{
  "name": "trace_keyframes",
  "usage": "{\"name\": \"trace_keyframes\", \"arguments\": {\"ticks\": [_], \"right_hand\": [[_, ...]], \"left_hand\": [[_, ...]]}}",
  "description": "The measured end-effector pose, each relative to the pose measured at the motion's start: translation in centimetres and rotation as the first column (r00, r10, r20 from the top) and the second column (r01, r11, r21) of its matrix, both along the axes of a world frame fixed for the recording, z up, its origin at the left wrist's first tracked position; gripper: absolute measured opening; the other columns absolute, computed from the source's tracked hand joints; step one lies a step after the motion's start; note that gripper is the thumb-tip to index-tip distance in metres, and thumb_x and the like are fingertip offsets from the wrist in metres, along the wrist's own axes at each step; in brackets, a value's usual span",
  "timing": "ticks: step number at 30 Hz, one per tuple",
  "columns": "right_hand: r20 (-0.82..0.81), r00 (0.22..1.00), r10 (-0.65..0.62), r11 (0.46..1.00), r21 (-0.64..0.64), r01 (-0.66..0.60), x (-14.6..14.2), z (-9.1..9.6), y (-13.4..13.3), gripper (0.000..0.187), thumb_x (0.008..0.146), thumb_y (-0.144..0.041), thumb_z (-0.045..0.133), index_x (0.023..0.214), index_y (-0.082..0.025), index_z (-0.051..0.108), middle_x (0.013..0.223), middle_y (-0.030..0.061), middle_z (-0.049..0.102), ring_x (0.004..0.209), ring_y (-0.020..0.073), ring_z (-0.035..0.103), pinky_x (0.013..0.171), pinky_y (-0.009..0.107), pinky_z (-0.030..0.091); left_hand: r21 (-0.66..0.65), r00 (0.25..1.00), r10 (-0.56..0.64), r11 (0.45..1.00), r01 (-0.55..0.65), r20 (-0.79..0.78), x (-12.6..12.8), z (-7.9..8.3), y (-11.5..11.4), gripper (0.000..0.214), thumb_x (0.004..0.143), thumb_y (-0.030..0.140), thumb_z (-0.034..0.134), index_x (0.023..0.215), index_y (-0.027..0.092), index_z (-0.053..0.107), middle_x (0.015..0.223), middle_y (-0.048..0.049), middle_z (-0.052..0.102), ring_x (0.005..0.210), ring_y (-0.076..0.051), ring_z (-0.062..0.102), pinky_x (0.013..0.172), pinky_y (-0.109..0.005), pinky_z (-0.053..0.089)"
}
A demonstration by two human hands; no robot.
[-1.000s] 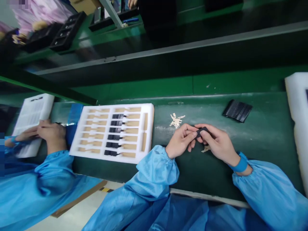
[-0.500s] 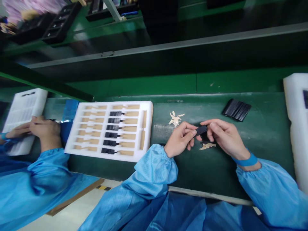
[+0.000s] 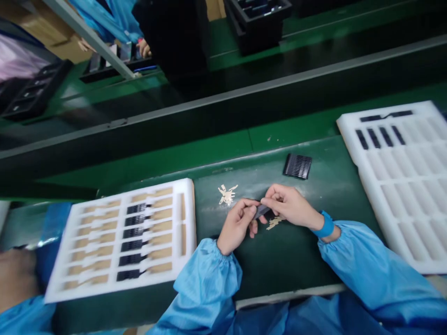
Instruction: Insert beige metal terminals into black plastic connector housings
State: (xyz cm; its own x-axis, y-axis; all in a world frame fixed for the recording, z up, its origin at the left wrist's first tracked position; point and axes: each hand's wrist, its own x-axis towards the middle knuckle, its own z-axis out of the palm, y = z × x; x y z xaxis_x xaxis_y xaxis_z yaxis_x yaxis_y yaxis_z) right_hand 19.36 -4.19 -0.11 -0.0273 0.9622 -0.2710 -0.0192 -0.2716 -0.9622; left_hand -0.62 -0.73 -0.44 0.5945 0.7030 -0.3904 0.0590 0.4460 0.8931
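Observation:
My left hand [image 3: 238, 224] grips a small dark, flat, rectangular piece [image 3: 259, 212] between thumb and fingers. My right hand [image 3: 288, 204] is closed in a pinch at the piece's upper right end; its fingertips partly cover it. Just below the hands, small pale strips [image 3: 274, 222] lie on the green bench, next to a black part half hidden by the fingers. A loose pile of pale cut pieces [image 3: 226, 194] is left of my left hand. Beyond my right hand lies a row of slim black pieces [image 3: 297, 166] side by side.
A white foam tray [image 3: 190, 204] on the left holds black parts and tan-bottomed slots. Another white foam tray [image 3: 363, 172] at right carries several black pieces in its top slots. A co-worker's blurred hand [image 3: 17, 277] is at far left. A metal rail [image 3: 209, 98] crosses behind the bench.
The view has swung right, bringing the right tray further in. My right fingers have closed into a pinch at the end of the dark piece, which is tilted differently.

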Motion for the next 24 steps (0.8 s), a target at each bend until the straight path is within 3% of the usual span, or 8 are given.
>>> {"name": "trace_keyframes", "arguments": {"ticks": [3,6,9,13,17,22,24], "right_hand": [[-0.171,0.950,-0.261,0.961,0.044,0.273,1.0,0.1,0.6,0.036,0.091,-0.054,0.072,0.090,-0.020,0.059,0.057,-0.0052,0.063,0.042,0.0077,0.050,0.044,0.020,0.037],[-0.324,0.864,-0.385,0.901,0.071,0.428,1.9,-0.2,1.1,0.045,0.091,-0.056,0.071,0.117,-0.023,0.056,0.100,0.0053,0.079,0.067,0.0146,0.073,0.057,0.025,0.052],[-0.334,0.859,-0.387,0.893,0.097,0.440,2.3,-0.6,1.2,0.057,0.088,-0.049,0.077,0.132,-0.024,0.051,0.123,0.0117,0.075,0.084,0.0207,0.078,0.062,0.029,0.057],[-0.213,0.914,-0.345,0.907,0.177,0.383,2.1,-0.8,1.1,0.042,0.092,-0.046,0.075,0.123,-0.022,0.059,0.128,0.0138,0.073,0.093,0.0220,0.078,0.066,0.030,0.060],[-0.033,0.956,-0.291,0.933,0.212,0.292,1.4,-0.7,0.7,0.035,0.095,-0.050,0.070,0.111,-0.018,0.065,0.115,0.0136,0.076,0.086,0.0196,0.077,0.066,0.030,0.060],[0.144,0.953,-0.268,0.947,0.221,0.233,0.8,-0.8,0.5,0.034,0.099,-0.051,0.064,0.099,-0.017,0.067,0.093,0.0099,0.077,0.073,0.0168,0.073,0.067,0.031,0.059],[0.179,0.952,-0.249,0.951,0.230,0.205,0.7,-1.0,0.9,0.033,0.099,-0.051,0.064,0.098,-0.017,0.067,0.093,0.0105,0.077,0.075,0.0179,0.073,0.068,0.031,0.060]], "left_hand": [[-0.010,0.997,0.073,0.997,-0.073,-0.020,0.2,-0.1,0.1,0.052,0.094,0.062,0.062,0.114,0.014,0.054,0.072,-0.0013,0.069,0.048,-0.008,0.055,0.041,-0.018,0.042],[-0.008,0.996,0.080,0.997,-0.080,-0.035,0.3,-0.1,0.2,0.051,0.094,0.061,0.063,0.113,0.014,0.055,0.071,-0.0009,0.067,0.050,-0.009,0.055,0.043,-0.019,0.043],[-0.005,0.997,0.064,0.998,-0.064,-0.040,0.3,-0.2,0.2,0.051,0.094,0.060,0.064,0.113,0.013,0.056,0.072,-0.0013,0.068,0.051,-0.009,0.055,0.045,-0.019,0.045],[-0.006,0.998,0.054,0.999,-0.054,-0.046,0.3,-0.4,0.1,0.050,0.094,0.059,0.064,0.114,0.013,0.056,0.073,-0.0017,0.068,0.052,-0.009,0.056,0.045,-0.020,0.046],[0.004,0.999,0.036,0.999,-0.036,-0.035,0.3,-0.4,0.1,0.050,0.094,0.059,0.063,0.113,0.013,0.056,0.073,-0.0021,0.068,0.053,-0.009,0.057,0.046,-0.020,0.046],[0.019,0.999,0.014,1.000,-0.014,-0.030,0.1,-0.6,0.0,0.049,0.095,0.058,0.059,0.115,0.013,0.056,0.075,-0.0026,0.069,0.054,-0.009,0.056,0.047,-0.021,0.047],[0.021,1.000,0.007,1.000,-0.006,-0.019,0.1,-0.7,-0.1,0.048,0.096,0.057,0.057,0.116,0.013,0.055,0.075,-0.0025,0.069,0.053,-0.009,0.055,0.047,-0.020,0.046]]}}
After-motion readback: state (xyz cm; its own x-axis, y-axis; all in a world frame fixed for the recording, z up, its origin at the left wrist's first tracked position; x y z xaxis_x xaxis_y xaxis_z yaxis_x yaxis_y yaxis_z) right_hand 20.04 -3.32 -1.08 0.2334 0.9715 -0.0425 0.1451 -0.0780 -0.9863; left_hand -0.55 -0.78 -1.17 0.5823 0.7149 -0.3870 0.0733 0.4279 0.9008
